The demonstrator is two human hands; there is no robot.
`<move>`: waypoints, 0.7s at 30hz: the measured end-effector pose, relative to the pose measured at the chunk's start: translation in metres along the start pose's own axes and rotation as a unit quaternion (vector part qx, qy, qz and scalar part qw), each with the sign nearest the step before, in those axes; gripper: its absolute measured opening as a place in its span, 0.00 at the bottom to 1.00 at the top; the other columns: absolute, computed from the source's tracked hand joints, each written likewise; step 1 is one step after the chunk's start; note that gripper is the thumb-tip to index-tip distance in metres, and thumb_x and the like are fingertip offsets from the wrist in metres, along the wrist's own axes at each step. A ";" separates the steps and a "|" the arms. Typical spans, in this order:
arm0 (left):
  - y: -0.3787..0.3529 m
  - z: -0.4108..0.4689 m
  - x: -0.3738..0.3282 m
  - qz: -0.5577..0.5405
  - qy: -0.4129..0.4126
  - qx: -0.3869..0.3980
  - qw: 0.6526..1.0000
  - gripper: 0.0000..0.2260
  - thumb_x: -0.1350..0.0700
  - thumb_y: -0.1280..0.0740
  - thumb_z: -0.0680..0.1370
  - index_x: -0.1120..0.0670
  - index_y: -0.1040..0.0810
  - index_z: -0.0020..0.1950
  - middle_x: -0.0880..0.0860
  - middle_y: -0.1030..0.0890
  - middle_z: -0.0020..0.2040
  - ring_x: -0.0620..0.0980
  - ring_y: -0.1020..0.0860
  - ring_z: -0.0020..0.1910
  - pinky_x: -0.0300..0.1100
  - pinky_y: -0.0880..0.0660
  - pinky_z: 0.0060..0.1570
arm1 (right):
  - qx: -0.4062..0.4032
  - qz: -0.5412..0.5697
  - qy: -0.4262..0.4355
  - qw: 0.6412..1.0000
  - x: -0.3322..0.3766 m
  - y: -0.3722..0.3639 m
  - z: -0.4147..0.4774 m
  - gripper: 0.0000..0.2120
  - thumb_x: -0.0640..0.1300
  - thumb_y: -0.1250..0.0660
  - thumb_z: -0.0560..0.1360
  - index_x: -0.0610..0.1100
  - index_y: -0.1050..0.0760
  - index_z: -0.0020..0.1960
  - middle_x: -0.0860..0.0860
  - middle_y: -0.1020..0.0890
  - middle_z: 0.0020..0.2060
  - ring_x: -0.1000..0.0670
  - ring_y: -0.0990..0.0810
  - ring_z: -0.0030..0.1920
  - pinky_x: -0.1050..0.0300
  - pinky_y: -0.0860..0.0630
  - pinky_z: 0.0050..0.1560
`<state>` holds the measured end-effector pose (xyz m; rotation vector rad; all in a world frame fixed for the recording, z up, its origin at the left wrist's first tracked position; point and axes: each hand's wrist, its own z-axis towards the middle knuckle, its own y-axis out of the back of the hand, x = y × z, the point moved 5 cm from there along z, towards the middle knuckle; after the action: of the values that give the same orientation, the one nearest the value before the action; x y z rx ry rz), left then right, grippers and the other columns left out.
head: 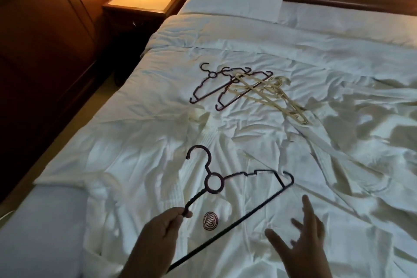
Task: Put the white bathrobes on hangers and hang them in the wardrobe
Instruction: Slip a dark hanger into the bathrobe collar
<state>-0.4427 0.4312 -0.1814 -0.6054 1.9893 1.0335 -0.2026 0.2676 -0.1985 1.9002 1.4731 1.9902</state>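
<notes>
Pinched between the thumb and curled fingers of the left hand (158,232) is one shoulder tip of a dark plastic hanger with a ring at its neck (207,168). From that grip the hanger rises up and to the right, its hook pointing away towards the head of the bed (67,221) and its straight bottom bar slanting back past the wrist.

Directly beneath the grip, and spreading to its right, lies a crumpled white bathrobe (248,189). It is flat on the bed with a round dark emblem (210,221) just right of the gripping fingers and its collar further up, beyond the hook. I judge the step in hand to be fitting this hanger into that robe; nothing is threaded yet.

Right of the grip, the right hand (302,239) hovers over the robe with fingers spread, holding nothing. The next move probably calls for that hand to lift the collar or open a shoulder so the hanger's free end can slide inside.

Well beyond the grip, up and to the right, a pile of dark and cream plastic hangers (252,88) waits on the bed.
</notes>
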 end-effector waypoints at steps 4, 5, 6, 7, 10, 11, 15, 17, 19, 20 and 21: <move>0.048 0.014 0.024 0.068 0.019 0.119 0.990 0.14 0.59 0.36 0.81 0.44 0.15 0.45 0.40 0.26 0.24 0.36 0.29 0.27 0.28 0.35 0.32 | -0.015 -0.278 0.106 0.955 0.005 -0.034 -0.001 0.56 0.73 0.31 0.53 0.49 0.36 0.76 0.39 0.33 0.74 0.34 0.27 0.65 0.34 0.24 0.55; 0.059 0.021 0.029 0.071 0.016 0.154 0.985 0.15 0.58 0.36 0.82 0.41 0.15 0.45 0.41 0.26 0.24 0.38 0.29 0.27 0.29 0.36 0.32 | 0.006 -0.294 0.110 0.950 0.014 -0.043 0.000 0.47 0.68 0.30 0.59 0.50 0.32 0.74 0.42 0.31 0.74 0.34 0.24 0.64 0.36 0.23 0.54; 0.069 0.027 0.034 0.073 0.018 0.191 0.979 0.15 0.57 0.36 0.82 0.38 0.16 0.46 0.43 0.26 0.26 0.39 0.29 0.28 0.31 0.35 0.34 | 0.019 -0.303 0.111 0.946 0.019 -0.053 0.000 0.41 0.66 0.28 0.61 0.52 0.28 0.71 0.46 0.25 0.71 0.36 0.21 0.61 0.38 0.23 0.52; 0.078 0.037 0.040 0.079 0.007 0.213 0.974 0.15 0.56 0.35 0.82 0.35 0.17 0.47 0.43 0.25 0.27 0.39 0.29 0.29 0.32 0.34 0.35 | 0.021 -0.308 0.108 0.945 0.022 -0.060 0.004 0.41 0.69 0.28 0.58 0.54 0.25 0.69 0.51 0.19 0.62 0.39 0.17 0.56 0.41 0.24 0.48; 0.109 0.072 0.066 0.116 -0.065 0.149 0.980 0.13 0.52 0.34 0.81 0.33 0.18 0.47 0.36 0.21 0.34 0.37 0.23 0.35 0.30 0.30 0.39 | 0.080 -0.290 0.121 0.946 0.033 -0.096 0.015 0.39 0.71 0.35 0.52 0.67 0.32 0.64 0.66 0.27 0.35 0.54 0.22 0.32 0.62 0.29 0.34; 0.122 0.083 0.068 0.135 -0.107 0.105 0.980 0.09 0.47 0.35 0.80 0.32 0.19 0.49 0.33 0.21 0.39 0.34 0.22 0.39 0.27 0.30 0.41 | 0.095 -0.267 0.104 0.953 0.038 -0.108 0.018 0.36 0.68 0.35 0.53 0.66 0.32 0.61 0.66 0.31 0.33 0.55 0.26 0.30 0.62 0.29 0.32; 0.162 0.118 0.075 0.216 -0.165 0.101 0.957 0.34 0.20 0.42 0.66 0.31 0.38 0.69 0.27 0.37 0.62 0.30 0.32 0.59 0.28 0.34 0.58 | 0.051 -0.241 0.073 0.966 0.085 -0.163 0.029 0.31 0.56 0.28 0.54 0.55 0.23 0.57 0.64 0.32 0.34 0.47 0.25 0.37 0.51 0.25 0.43; 0.182 0.134 0.082 0.311 -0.162 0.110 0.930 0.49 0.16 0.42 0.57 0.31 0.52 0.73 0.27 0.48 0.67 0.31 0.42 0.63 0.36 0.36 0.66 | 0.033 -0.228 0.065 0.971 0.109 -0.184 0.032 0.30 0.51 0.23 0.56 0.56 0.24 0.59 0.63 0.32 0.35 0.48 0.26 0.40 0.52 0.27 0.44; 0.199 0.148 0.085 0.349 -0.194 0.095 0.912 0.50 0.20 0.39 0.60 0.36 0.49 0.78 0.31 0.43 0.69 0.36 0.39 0.63 0.43 0.29 0.63 | 0.014 -0.214 0.059 0.975 0.127 -0.198 0.035 0.31 0.47 0.21 0.59 0.58 0.25 0.60 0.61 0.30 0.38 0.51 0.29 0.42 0.54 0.29 0.45; 0.207 0.154 0.088 0.351 -0.211 0.090 0.908 0.47 0.23 0.37 0.63 0.41 0.43 0.78 0.35 0.37 0.68 0.38 0.35 0.60 0.43 0.25 0.55 | 0.013 -0.207 0.061 0.976 0.133 -0.205 0.036 0.31 0.47 0.21 0.60 0.59 0.25 0.61 0.61 0.29 0.40 0.52 0.30 0.43 0.55 0.30 0.46; 0.215 0.159 0.094 0.343 -0.213 0.086 0.911 0.44 0.26 0.37 0.65 0.46 0.37 0.76 0.38 0.33 0.65 0.39 0.33 0.57 0.39 0.25 0.47 | 0.020 -0.203 0.064 0.977 0.139 -0.210 0.036 0.30 0.47 0.21 0.62 0.60 0.26 0.62 0.61 0.29 0.42 0.53 0.30 0.45 0.56 0.30 0.48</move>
<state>-0.5782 0.6770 -0.2169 0.4362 1.8817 1.2391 -0.3286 0.4868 -0.2276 1.3566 1.7707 1.9270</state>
